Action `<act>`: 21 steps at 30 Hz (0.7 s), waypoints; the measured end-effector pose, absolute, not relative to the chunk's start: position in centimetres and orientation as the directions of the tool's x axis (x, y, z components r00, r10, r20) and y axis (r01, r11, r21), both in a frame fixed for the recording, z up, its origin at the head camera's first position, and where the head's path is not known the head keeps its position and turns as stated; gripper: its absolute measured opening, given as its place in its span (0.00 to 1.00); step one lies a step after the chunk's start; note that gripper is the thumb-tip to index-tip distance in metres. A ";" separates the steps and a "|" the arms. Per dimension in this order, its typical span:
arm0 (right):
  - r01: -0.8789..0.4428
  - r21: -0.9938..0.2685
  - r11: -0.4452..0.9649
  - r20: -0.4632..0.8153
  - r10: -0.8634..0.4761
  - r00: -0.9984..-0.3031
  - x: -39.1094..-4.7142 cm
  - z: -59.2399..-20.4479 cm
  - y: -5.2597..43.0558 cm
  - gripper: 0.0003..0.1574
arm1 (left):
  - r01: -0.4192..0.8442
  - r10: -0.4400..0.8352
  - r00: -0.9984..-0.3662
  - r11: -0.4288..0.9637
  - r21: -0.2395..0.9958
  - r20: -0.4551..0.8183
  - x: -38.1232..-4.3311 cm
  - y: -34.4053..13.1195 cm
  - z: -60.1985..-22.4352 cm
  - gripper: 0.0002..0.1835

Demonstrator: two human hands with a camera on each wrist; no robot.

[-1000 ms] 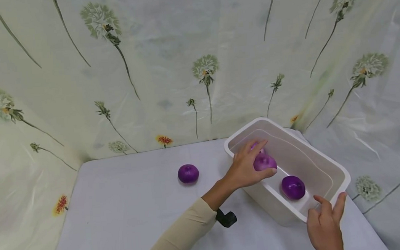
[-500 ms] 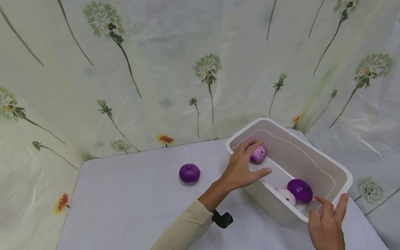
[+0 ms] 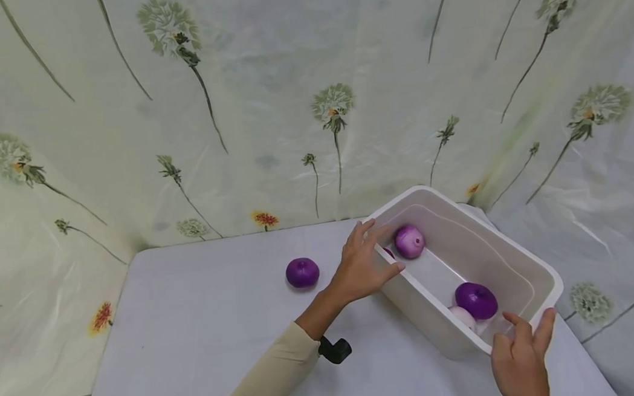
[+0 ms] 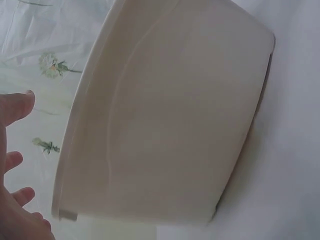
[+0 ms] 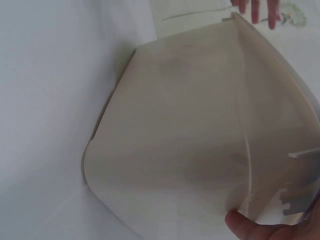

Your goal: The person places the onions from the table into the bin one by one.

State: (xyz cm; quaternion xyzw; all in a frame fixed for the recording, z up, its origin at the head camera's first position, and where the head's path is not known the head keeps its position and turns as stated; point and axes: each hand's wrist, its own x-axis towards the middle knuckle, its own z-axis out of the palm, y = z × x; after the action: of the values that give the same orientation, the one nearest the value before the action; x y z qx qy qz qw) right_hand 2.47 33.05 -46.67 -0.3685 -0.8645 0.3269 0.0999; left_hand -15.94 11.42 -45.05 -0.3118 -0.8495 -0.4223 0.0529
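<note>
A white plastic bin (image 3: 428, 330) stands at the right of the table with several red onions inside. A dark purple onion (image 3: 477, 301) and a paler onion (image 3: 462, 318) lie together near its front end. Another onion (image 3: 409, 241) sits at the far end, and a sliver of one more shows beside my left hand. My left hand (image 3: 361, 265), fingers spread and holding nothing, is over the bin's left rim. My right hand (image 3: 520, 358) grips the near right corner, its thumb (image 5: 242, 225) against the wall in the right wrist view.
One more red onion (image 3: 302, 273) rests on the white-covered table (image 3: 205, 326), left of the bin. A floral plastic sheet (image 3: 257, 105) hangs behind and along both sides. Below my left wrist is a black device (image 3: 335, 350).
My left hand has let go of an onion inside the bin and drawn back left to the rim. The front onions shifted slightly toward the right. My right hand stays at the corner.
</note>
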 end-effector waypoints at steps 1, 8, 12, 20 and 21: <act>0.573 -0.638 0.514 -0.069 0.703 -0.708 2.5 -46.7 33.0 0.31 | 0.560 0.476 -0.809 0.444 0.699 0.345 -16.0 10.9 -45.2 0.40; 0.585 -0.631 0.509 -0.077 0.710 -0.700 2.5 -46.6 33.1 0.31 | 0.481 0.402 -0.860 0.432 0.763 0.315 -16.7 7.6 -47.1 0.41; 0.574 -0.635 0.517 -0.065 0.704 -0.707 2.4 -46.7 33.1 0.31 | 0.422 0.352 -0.894 0.458 0.782 0.276 -17.0 5.8 -48.5 0.41; 0.562 -0.641 0.523 -0.052 0.701 -0.711 2.5 -46.6 33.0 0.30 | 0.342 0.263 -0.935 0.506 0.791 0.236 -17.3 2.5 -50.6 0.40; 0.561 -0.641 0.524 -0.051 0.700 -0.713 2.5 -46.6 33.0 0.29 | 0.334 0.255 -0.939 0.514 0.790 0.232 -17.4 2.1 -50.9 0.40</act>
State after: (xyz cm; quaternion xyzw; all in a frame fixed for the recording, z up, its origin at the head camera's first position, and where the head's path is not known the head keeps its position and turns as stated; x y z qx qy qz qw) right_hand 2.55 32.98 -46.62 -0.3637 -0.8663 0.3253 0.1069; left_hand -17.37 2.13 -50.89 -0.1695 -0.8691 -0.4627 0.0430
